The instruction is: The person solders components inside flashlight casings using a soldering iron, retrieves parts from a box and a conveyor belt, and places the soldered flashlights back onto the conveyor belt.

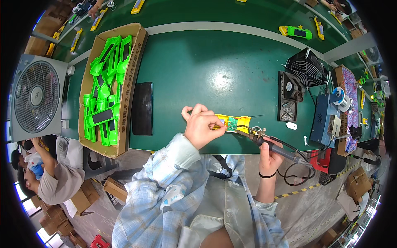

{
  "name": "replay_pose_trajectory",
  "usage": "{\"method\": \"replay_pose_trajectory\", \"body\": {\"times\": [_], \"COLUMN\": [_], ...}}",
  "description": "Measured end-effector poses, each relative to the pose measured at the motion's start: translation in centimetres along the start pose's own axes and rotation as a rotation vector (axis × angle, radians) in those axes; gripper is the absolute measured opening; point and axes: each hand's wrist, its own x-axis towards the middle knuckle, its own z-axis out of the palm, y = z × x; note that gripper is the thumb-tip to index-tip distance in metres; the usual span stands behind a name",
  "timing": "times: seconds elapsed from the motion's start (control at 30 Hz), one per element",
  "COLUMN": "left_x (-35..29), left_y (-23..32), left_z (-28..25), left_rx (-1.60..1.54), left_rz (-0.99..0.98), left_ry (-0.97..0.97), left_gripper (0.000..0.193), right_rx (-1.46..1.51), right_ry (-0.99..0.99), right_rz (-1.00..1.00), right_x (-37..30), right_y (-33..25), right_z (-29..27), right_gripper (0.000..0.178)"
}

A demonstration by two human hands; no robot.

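Note:
A yellow plastic housing (pixel 245 120) with a small green circuit board (pixel 232 124) in it lies near the front edge of the green table (pixel 186 74). Over its left end, my left hand (pixel 200 127) is closed in a pinch; what sits between the fingertips is too small to make out. My right hand (pixel 271 158) grips a soldering iron (pixel 289 153) by its dark handle, with the tip end pointing left at the board. Exact contact between tip and board cannot be seen. A thin dark wire sticks out from the housing's right end.
On the left stand a cardboard box (pixel 140 53) of green plastic housings, a dark phone-like slab (pixel 142 108) and a box fan (pixel 38 97). To the right are a black fan (pixel 307 68), a parts tray (pixel 287 110), a blue soldering station (pixel 324 118) and a solder spool (pixel 341 99). A person sits at far left.

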Motion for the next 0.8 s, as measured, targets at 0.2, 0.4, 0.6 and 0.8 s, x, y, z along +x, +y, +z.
{"method": "replay_pose_trajectory", "body": {"times": [0.2,0.4,0.6,0.8], "left_x": [-0.10,-0.06,-0.06,-0.07], "left_y": [-0.23,-0.18,-0.29,-0.34], "left_z": [0.14,0.10,0.15,0.22], "left_rx": [-0.013,-0.003,-0.014,-0.007], "left_rz": [0.004,0.011,0.012,0.030], "left_ry": [0.009,0.007,0.010,0.016], "left_gripper": [0.012,0.011,0.011,0.012], "right_rx": [-0.002,-0.035,-0.005,0.059], "right_ry": [0.031,0.010,0.037,0.082], "right_rz": [0.025,-0.004,-0.011,0.070], "right_x": [-0.31,-0.31,-0.18,-0.01], "right_y": [0.46,0.54,0.78,0.45], "right_z": [-0.06,-0.22,0.12,0.40], "right_gripper": [0.019,0.020,0.019,0.019]}}
